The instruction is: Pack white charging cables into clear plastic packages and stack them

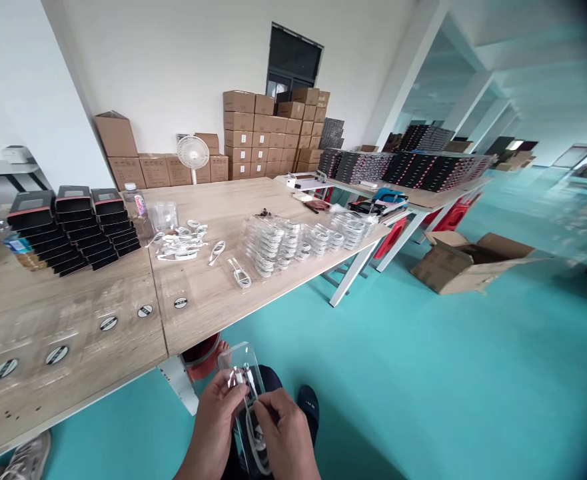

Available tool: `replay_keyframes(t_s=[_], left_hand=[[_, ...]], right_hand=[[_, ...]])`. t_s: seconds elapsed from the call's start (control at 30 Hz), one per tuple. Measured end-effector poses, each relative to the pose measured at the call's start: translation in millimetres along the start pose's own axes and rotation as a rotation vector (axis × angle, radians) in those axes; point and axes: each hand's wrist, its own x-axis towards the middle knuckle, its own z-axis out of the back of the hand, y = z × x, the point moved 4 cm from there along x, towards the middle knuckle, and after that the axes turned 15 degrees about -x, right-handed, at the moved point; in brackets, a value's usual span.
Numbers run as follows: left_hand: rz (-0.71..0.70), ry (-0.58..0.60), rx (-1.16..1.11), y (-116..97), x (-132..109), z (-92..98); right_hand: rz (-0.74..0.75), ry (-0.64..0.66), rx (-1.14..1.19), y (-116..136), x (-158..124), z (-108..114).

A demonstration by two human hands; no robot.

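Low in front of me, above my lap, is a clear plastic tray (243, 353) with a white charging cable (253, 427) lying in it. My left hand (218, 417) grips the tray's left side, its thumb pressing near the cable's plug end. My right hand (286, 423) has its fingers closed on the cable at the tray's right side; its fingertips are partly hidden. On the table beyond lie a pile of loose white cables (180, 243) and, to the right, stacked clear trays with coiled cables (273, 243).
Flat clear trays with round labels (108, 323) line the table's (198, 327) near left side. Black boxes (76, 230) and bottles (136, 200) stand behind them. An open carton (466, 263) sits on the floor at right. Someone's shoe (30, 457) shows at lower left.
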Motion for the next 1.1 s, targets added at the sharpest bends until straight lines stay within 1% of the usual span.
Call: replay_keyframes(t_s=[0.1, 0.27, 0.4, 0.53, 0.63, 0.7, 0.87, 0.97, 1.03, 1.1], left_hand=[[0.004, 0.024, -0.030, -2, 0, 1.8], [0.047, 0.071, -0.049, 0, -1, 2.8], [0.105, 0.055, -0.063, 1, -7, -0.8], [0.124, 0.032, -0.053, 1, -13, -4.1], [0.099, 0.058, -0.048, 2, -13, -4.0], [0.078, 0.051, -0.030, 4, -12, -2.7], [0.017, -0.063, 0.020, 15, -7, 0.6], [0.014, -0.141, 0.014, 21, -5, 3.6], [0.027, -0.142, -0.030, 23, -3, 5.3], [0.039, -0.126, -0.099, 22, -1, 7.3]], right_hand=[[-0.055, 0.063, 0.155, -3, 1, -1], [-0.064, 0.153, 0.370, -2, 0, -1], [-0.120, 0.174, 0.469, -3, 1, 0], [-0.174, 0.146, 0.412, -6, 3, 2], [-0.181, 0.142, 0.362, -7, 4, 2], [-0.178, 0.140, 0.338, -8, 4, 2], [-0.167, 0.131, 0.267, -9, 3, -2], [-0.158, 0.109, 0.230, -9, 1, -5], [-0.138, 0.089, 0.207, -9, -2, -6], [-0.080, 0.060, 0.175, -12, -6, -4]])
